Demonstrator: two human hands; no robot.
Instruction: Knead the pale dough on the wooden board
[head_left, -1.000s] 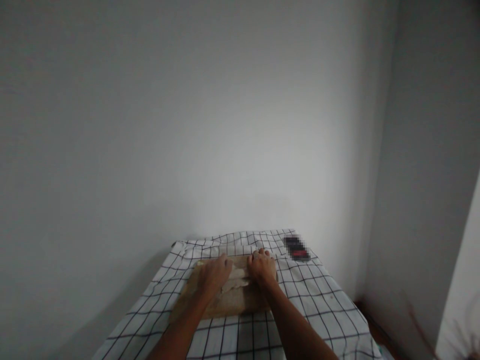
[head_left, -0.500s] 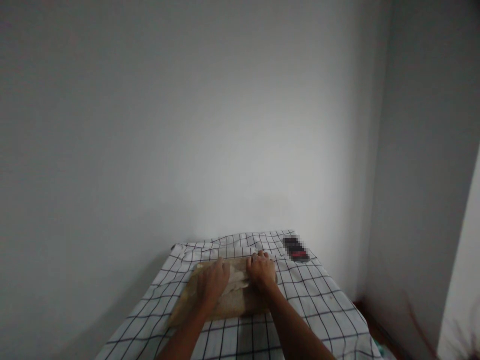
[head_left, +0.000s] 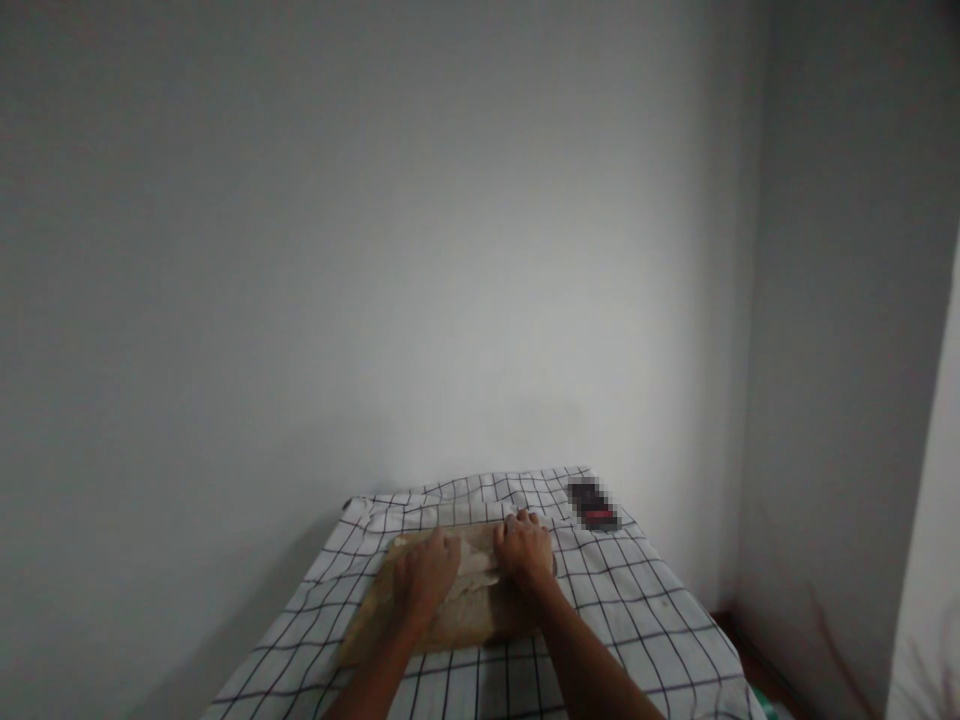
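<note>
A tan rectangular board (head_left: 469, 625) lies on the checked tablecloth in front of me. Across its far part stretches a pale, soft-looking sheet (head_left: 478, 562) with an uneven near edge; its material is too dim to make out. My left hand (head_left: 429, 570) is closed at the sheet's left part, knuckles up and fingertips hidden. At the right end, my right hand (head_left: 525, 547) rests with its fingers curled down over the sheet, covering the board's far right corner. Both forearms reach in over the board's near edge.
A white tablecloth with dark grid lines (head_left: 637, 620) covers the table. Near its far right corner lies a dark, pixelated flat object (head_left: 592, 503) with a red patch. A plain pale wall (head_left: 480, 250) stands right behind the table, with another wall (head_left: 840, 350) at right.
The view has tilted slightly, so the table sits a little lower in the picture. Both hands keep nearly the same place on the board and sheet.
</note>
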